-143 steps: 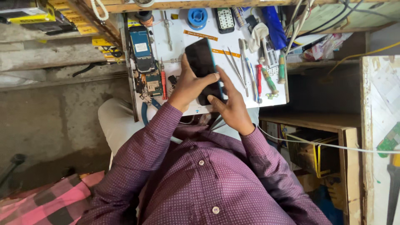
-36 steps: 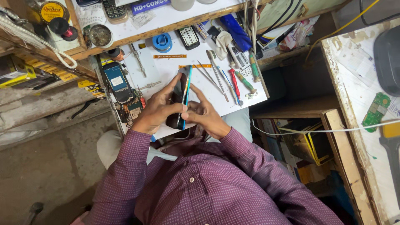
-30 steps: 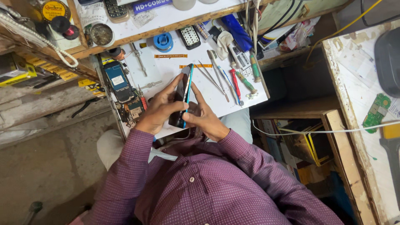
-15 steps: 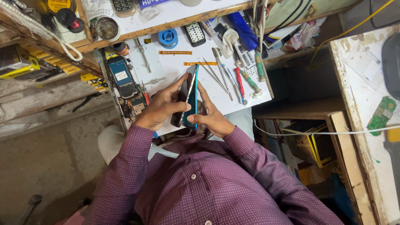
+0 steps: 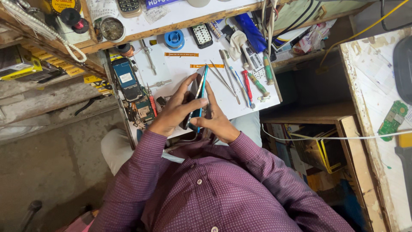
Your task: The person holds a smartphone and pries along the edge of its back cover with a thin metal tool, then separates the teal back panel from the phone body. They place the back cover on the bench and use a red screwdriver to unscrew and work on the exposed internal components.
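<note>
Both hands are wrapped round a phone (image 5: 198,96) held on its edge over the near side of the white worktop (image 5: 180,68), so you mostly see the thin blue rim; the left hand (image 5: 174,111) has its fingers curled round the dark back of it with the thumb pressed on the near edge; the right hand (image 5: 216,120) grips from the other side, fingers closed on the frame and one fingertip up along the blue edge; so both are closed tight on the phone, nothing else in either one.

Just left of the hands there's a blue opened-up phone (image 5: 126,79) lying flat, with a bare circuit board (image 5: 143,109) below it; right of the hands a pair of tweezers (image 5: 225,81) lies near a red screwdriver (image 5: 246,86) and a green screwdriver (image 5: 259,83); further back there are two orange strips (image 5: 182,54), a blue roll of wire (image 5: 174,39) and a small keypad phone (image 5: 201,35); a green board (image 5: 392,118) sits well apart on the table at the far right; the person wears a purple dotted shirt (image 5: 214,189).
</note>
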`<state>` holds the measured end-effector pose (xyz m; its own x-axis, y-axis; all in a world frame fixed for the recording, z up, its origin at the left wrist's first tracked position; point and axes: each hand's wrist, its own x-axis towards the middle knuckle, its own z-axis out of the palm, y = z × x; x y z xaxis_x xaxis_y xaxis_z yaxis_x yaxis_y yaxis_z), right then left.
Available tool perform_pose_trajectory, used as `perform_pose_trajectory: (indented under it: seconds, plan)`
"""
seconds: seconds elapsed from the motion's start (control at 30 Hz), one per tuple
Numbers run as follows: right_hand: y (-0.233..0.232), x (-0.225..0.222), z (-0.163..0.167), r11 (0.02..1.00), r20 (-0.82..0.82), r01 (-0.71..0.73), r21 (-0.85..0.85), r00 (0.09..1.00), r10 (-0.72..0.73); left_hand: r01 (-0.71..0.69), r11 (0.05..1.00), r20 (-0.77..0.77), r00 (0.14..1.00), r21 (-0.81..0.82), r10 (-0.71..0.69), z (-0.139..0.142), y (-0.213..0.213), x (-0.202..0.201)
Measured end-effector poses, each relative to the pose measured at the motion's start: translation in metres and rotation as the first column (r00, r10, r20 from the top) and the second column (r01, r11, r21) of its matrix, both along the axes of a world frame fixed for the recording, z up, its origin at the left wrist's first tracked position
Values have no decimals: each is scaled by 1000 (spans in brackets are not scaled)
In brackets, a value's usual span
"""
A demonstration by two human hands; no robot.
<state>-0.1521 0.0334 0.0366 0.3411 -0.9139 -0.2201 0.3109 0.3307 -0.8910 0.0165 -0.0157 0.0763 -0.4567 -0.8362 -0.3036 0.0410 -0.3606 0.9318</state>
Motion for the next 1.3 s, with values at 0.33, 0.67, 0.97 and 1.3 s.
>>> perform_pose_trajectory:
  seconds: [0.33,0.67,0.97,1.3]
  plan:
    - [-1,2,15,996,-152,-58,-65,987,48,-72,993,184,979,-91,88,-8,-6,-2]
    - [1,1,22,984,-231,-66,-163,972,27,-136,982,178,971,-127,158,-19,-1,-7]
    - [-42,-43,18,985,-116,154,-78,980,-162,105,833,484,850,-543,208,-22,8,-1]
    - [-50,-53,-1,989,-148,114,-96,981,-127,202,734,583,752,-648,308,-15,17,-7]
